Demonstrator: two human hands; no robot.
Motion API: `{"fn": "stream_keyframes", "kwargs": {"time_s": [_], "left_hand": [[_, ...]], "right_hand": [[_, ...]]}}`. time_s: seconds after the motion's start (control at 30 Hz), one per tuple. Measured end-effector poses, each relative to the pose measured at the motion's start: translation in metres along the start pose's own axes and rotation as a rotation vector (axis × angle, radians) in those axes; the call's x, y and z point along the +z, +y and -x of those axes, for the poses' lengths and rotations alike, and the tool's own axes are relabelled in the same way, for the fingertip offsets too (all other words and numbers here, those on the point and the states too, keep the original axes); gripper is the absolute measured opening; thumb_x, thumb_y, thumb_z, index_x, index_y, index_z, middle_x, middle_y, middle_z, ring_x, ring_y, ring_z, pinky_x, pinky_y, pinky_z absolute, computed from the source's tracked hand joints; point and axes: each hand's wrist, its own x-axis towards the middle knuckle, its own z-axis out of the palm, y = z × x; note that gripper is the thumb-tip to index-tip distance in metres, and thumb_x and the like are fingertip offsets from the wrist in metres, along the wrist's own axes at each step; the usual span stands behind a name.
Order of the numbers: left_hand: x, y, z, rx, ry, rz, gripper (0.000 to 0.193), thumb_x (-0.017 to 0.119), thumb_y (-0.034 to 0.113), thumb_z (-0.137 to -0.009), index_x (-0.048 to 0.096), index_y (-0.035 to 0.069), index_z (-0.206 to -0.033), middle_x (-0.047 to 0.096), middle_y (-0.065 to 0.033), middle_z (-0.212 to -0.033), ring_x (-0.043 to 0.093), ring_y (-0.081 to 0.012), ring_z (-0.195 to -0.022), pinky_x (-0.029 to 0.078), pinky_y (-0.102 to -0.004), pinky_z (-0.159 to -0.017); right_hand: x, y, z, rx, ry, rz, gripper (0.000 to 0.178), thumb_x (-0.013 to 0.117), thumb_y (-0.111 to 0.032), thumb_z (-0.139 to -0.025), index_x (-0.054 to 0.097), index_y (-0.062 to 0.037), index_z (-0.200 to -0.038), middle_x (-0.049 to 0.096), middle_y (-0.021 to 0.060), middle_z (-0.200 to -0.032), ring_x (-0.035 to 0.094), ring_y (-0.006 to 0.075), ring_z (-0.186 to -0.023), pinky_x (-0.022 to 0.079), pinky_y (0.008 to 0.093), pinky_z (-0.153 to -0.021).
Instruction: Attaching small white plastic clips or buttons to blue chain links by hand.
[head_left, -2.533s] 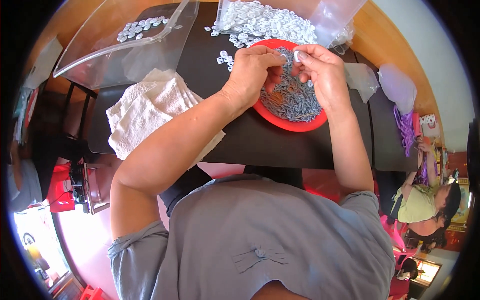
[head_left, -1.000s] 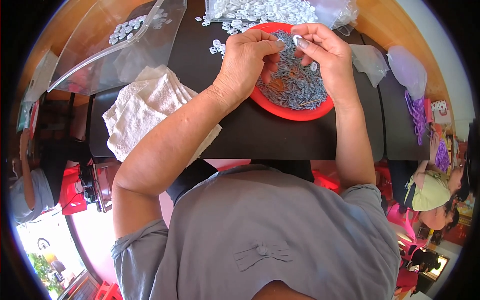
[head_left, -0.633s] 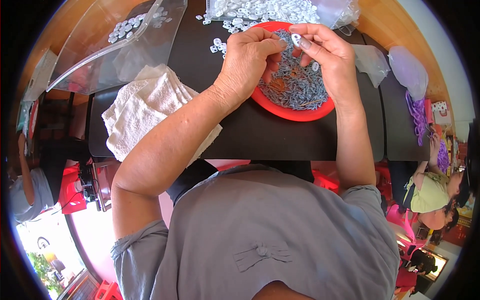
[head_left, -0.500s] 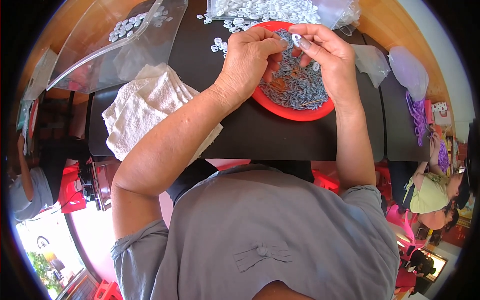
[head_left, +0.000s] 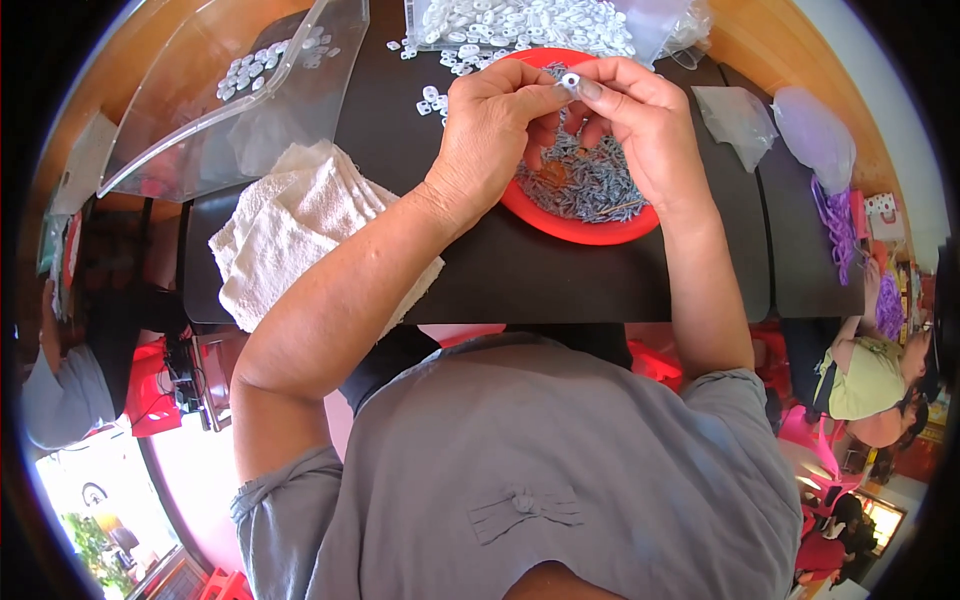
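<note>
My right hand (head_left: pixel 650 125) pinches a small white plastic piece with a dark hole (head_left: pixel 571 81) between thumb and fingers. My left hand (head_left: pixel 490 125) is closed, its thumb and fingertips meeting that piece from the left. Anything else in the left fingertips is hidden. Both hands are held over a round red dish (head_left: pixel 590 232), apparently full of small grey screws (head_left: pixel 590 190). More white plastic pieces (head_left: pixel 520 25) lie heaped in a clear container beyond the dish, and several loose ones (head_left: pixel 431 100) are on the dark table left of it.
A folded whitish cloth (head_left: pixel 290 235) lies on the dark table (head_left: pixel 560 285) by my left forearm. Behind it stands a tilted clear plastic bin (head_left: pixel 215 140) with white pieces. Clear plastic bags (head_left: pixel 735 125) lie at right. Another person (head_left: pixel 865 375) is at far right.
My hands have come together. The white piece in my right hand has shifted left and now sits at my left fingertips. The view has shifted slightly.
</note>
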Motion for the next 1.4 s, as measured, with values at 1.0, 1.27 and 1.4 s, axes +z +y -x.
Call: {"fn": "stream_keyframes", "kwargs": {"time_s": [1.0, 1.27, 1.4], "left_hand": [[0.006, 0.015, 0.016, 0.230, -0.208, 0.058, 0.019, 0.073, -0.007, -0.077, 0.062, -0.005, -0.091, 0.066, -0.0116, -0.080, 0.069, -0.0194, -0.068, 0.060, -0.0292, -0.062], [0.004, 0.016, 0.014, 0.180, -0.230, 0.109, 0.017, 0.074, -0.007, -0.076, 0.061, -0.005, -0.088, 0.066, -0.0115, -0.079, 0.069, -0.0200, -0.067, 0.061, -0.0302, -0.061], [0.002, 0.015, 0.011, 0.223, -0.258, 0.090, 0.016, 0.073, -0.007, -0.077, 0.060, -0.005, -0.085, 0.065, -0.0108, -0.078, 0.069, -0.0206, -0.066, 0.061, -0.0308, -0.061]], "right_hand": [[-0.009, -0.015, 0.013, 0.231, -0.247, -0.315, 0.023, 0.063, -0.019, -0.091, 0.060, 0.0020, -0.083, 0.059, 0.0064, -0.068, 0.056, 0.0113, -0.050, 0.037, 0.0181, -0.041], [-0.009, -0.014, 0.012, 0.254, -0.283, -0.410, 0.016, 0.065, -0.014, -0.090, 0.064, 0.0016, -0.085, 0.060, 0.0047, -0.065, 0.055, 0.0082, -0.049, 0.033, 0.0173, -0.041], [-0.007, -0.012, 0.013, 0.247, -0.293, -0.450, 0.018, 0.064, -0.015, -0.090, 0.062, 0.0020, -0.086, 0.057, 0.0042, -0.064, 0.047, 0.0060, -0.047, 0.031, 0.0175, -0.041]]}}
